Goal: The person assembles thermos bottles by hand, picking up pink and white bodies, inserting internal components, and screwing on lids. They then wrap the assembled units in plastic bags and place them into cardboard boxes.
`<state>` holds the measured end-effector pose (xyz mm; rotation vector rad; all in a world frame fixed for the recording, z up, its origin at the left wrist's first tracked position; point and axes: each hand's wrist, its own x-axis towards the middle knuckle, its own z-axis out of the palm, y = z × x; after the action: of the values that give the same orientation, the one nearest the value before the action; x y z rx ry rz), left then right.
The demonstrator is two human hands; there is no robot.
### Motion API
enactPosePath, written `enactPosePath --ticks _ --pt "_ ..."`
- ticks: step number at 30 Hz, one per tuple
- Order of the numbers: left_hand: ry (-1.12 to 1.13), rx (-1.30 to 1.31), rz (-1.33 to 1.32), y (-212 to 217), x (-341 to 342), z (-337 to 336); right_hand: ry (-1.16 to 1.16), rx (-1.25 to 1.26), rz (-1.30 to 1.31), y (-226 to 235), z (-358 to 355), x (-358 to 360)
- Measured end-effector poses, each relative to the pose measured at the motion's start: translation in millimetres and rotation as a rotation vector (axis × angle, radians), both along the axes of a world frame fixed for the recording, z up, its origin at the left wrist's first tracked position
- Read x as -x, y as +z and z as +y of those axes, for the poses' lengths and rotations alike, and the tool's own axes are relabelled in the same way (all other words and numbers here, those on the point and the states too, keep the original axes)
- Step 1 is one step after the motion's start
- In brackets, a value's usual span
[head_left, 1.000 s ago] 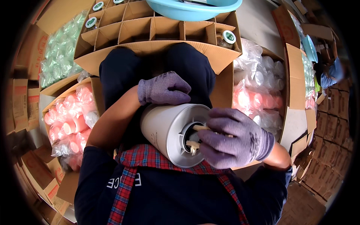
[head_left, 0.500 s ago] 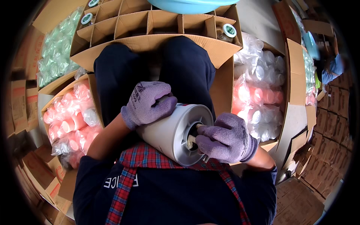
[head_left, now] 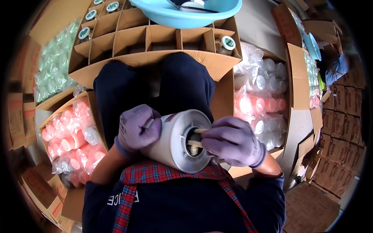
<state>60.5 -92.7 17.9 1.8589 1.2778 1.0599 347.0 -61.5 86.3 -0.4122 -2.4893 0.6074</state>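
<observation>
A whitish-grey cylinder lies tilted on my lap, its round end with a dark central hole turned to the right. My left hand, in a purple knit glove, is curled closed at the cylinder's left upper side, round what looks like a handle. My right hand, gloved alike, is closed at the hole. From its fingers two pale prongs, like the tips of tongs, reach into the opening. A small whitish bit shows by the lower prong; what lies deeper is hidden.
Beyond my knees stands a divided carton with several lidded glass jars. A light-blue basin rests over its far edge. Boxes of pink cups and bagged pink and clear cups flank me. Another person is at far right.
My left hand has shifted left and closed at the cylinder's side. My right hand has drawn back slightly, so the prongs show more. The view has tilted, showing more of the basin.
</observation>
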Motion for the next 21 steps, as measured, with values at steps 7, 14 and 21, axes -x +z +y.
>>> enactPosePath --ticks 7,14,21 --pt "-0.107 0.102 0.022 -18 10 29 -0.851 0.171 0.154 52 22 -52" --pt "0.012 -0.052 0.100 19 23 -18 -0.809 1.048 0.679 -46 79 -68" --pt "-0.184 -0.123 0.205 21 52 -48 -0.740 1.190 0.652 -64 103 -72"
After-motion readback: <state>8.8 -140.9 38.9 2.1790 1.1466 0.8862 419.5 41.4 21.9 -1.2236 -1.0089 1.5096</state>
